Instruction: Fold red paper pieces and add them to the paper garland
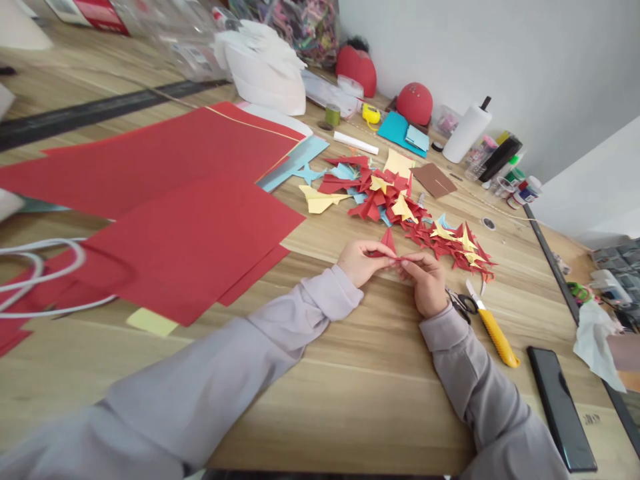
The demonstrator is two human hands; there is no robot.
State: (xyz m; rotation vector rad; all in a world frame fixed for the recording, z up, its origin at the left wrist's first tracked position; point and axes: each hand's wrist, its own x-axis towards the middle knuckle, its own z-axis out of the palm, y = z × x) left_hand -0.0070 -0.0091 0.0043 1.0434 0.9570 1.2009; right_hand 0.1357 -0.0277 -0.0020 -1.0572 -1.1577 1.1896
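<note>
Between my two hands is a small piece of folded red paper (pixel 388 240), its pointed tip standing up behind my fingers. My left hand (pixel 364 262) pinches it from the left. From the right, my right hand (pixel 425 280) pinches its near edge, the fingertips of both hands almost meeting. My fingers hide much of the fold. Just beyond lies a heap of small folded paper planes (pixel 373 200), mostly red, with some yellow and blue. Scissors (pixel 465 303) with black handles lie beside my right wrist, next to a yellow utility knife (pixel 500 339).
Large red paper sheets (pixel 195 247) cover the table's left side, near a white cable (pixel 75 257). A black phone (pixel 560 407) lies at the right. Along the back stand tissues (pixel 267 73), a yellow tape measure (pixel 371 113), a white bottle (pixel 467 133) and several small jars.
</note>
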